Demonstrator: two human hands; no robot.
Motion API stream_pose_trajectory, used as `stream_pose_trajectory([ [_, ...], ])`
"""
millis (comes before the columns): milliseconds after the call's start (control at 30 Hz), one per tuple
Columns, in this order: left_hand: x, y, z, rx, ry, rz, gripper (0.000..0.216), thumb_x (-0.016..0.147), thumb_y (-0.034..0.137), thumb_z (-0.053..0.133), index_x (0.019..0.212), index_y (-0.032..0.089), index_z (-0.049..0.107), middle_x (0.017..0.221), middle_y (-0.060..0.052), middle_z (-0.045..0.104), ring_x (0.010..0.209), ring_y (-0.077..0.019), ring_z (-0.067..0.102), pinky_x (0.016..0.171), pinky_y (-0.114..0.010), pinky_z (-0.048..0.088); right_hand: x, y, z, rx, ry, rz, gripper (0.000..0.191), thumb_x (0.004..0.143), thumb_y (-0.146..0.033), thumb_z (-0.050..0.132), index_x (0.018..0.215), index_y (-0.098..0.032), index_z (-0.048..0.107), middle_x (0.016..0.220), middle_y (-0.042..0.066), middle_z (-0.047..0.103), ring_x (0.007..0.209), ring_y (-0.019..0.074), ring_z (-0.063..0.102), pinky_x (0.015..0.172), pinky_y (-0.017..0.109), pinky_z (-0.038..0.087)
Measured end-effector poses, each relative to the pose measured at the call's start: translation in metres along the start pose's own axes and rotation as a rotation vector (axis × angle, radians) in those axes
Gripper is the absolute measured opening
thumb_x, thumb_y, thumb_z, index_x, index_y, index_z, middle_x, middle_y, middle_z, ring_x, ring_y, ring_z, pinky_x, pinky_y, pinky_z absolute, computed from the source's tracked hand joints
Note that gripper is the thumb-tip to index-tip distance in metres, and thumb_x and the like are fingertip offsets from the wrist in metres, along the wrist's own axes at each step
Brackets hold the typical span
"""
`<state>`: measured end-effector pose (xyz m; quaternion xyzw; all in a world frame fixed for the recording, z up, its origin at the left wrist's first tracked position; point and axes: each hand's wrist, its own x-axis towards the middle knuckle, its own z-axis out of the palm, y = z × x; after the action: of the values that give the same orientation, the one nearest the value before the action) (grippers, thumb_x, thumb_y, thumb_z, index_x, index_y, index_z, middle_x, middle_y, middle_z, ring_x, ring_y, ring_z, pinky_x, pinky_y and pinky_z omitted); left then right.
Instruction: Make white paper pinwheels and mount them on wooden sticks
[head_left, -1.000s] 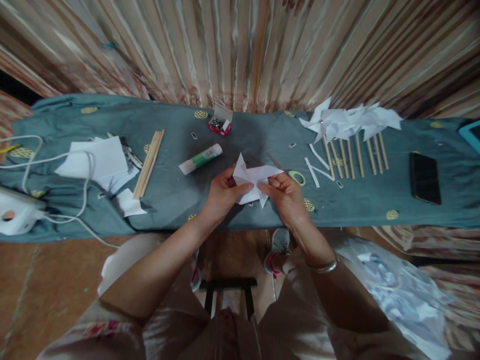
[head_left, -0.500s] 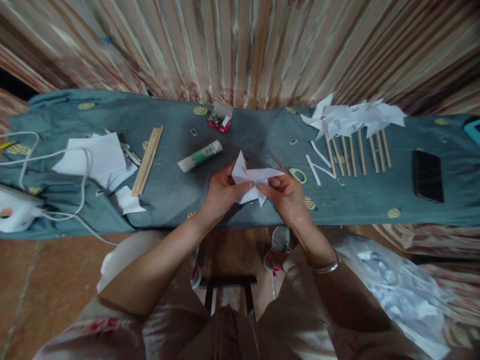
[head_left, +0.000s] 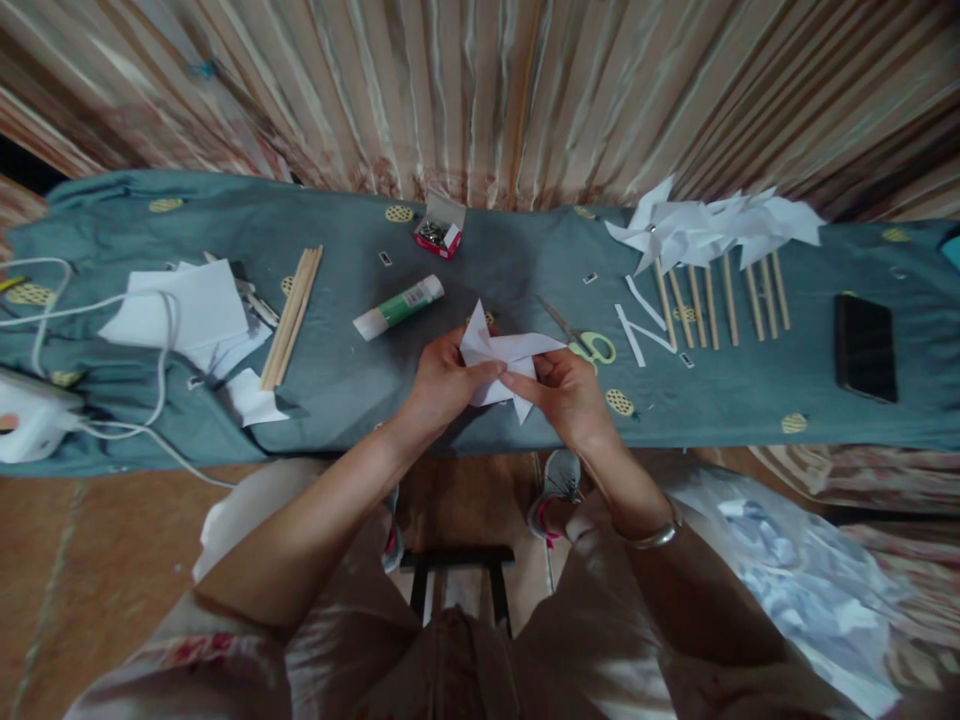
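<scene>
A white folded paper pinwheel is held over the front part of the cloth-covered table. My left hand is closed on its left side, the thumb pressing near the centre. From the right, my right hand grips it too, its thumb almost meeting the left one at the middle. Fingers behind the paper are hidden. Just beyond my right hand lie scissors with light green handles. A green and white glue stick rests beyond my left hand.
An open red box of small metal pieces stands at the back. Wooden sticks and paper sheets lie left, near a white cable. To the right are paper strips, finished pinwheels on sticks and a phone.
My right thumb has shifted slightly left toward the pinwheel's centre, and the right hand uncovers more of the scissors. Both hands keep hold of the paper. The view has moved a little.
</scene>
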<state>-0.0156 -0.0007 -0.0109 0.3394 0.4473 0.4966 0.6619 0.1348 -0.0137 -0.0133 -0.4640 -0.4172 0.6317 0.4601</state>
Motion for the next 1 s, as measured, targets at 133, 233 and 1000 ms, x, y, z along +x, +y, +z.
stream_pose_trajectory([
  [133, -0.0009, 0.0007, 0.0004, -0.017, -0.022, -0.008, 0.033, 0.055, 0.018, 0.083, 0.085, 0.013, 0.071, 0.069, 0.002, 0.070, 0.061, -0.0106, 0.058, 0.060, -0.023, 0.045, 0.0004, 0.0002, -0.0018, 0.012, -0.015, 0.007, 0.043, 0.063, -0.036, 0.088, 0.100, -0.024, 0.071, 0.103, 0.003, 0.079, 0.100, 0.0249, 0.074, 0.092, 0.041, 0.060],
  [233, -0.0016, 0.0007, 0.0001, -0.040, -0.064, -0.024, 0.031, 0.056, 0.021, 0.085, 0.082, 0.013, 0.071, 0.070, 0.000, 0.071, 0.062, -0.0119, 0.060, 0.062, -0.024, 0.046, 0.0008, -0.0005, -0.0036, 0.023, -0.003, 0.024, 0.043, 0.061, -0.038, 0.089, 0.097, -0.024, 0.070, 0.101, 0.002, 0.080, 0.096, 0.0244, 0.075, 0.091, 0.042, 0.060],
  [1000, -0.0031, -0.0004, -0.0019, -0.081, -0.091, -0.039, 0.029, 0.058, 0.025, 0.088, 0.080, 0.015, 0.073, 0.075, -0.003, 0.072, 0.064, -0.0136, 0.062, 0.065, -0.027, 0.048, 0.0024, -0.0001, -0.0065, -0.016, 0.038, 0.037, 0.040, 0.062, -0.037, 0.088, 0.094, -0.024, 0.069, 0.095, 0.002, 0.080, 0.091, 0.0239, 0.075, 0.089, 0.042, 0.060],
])
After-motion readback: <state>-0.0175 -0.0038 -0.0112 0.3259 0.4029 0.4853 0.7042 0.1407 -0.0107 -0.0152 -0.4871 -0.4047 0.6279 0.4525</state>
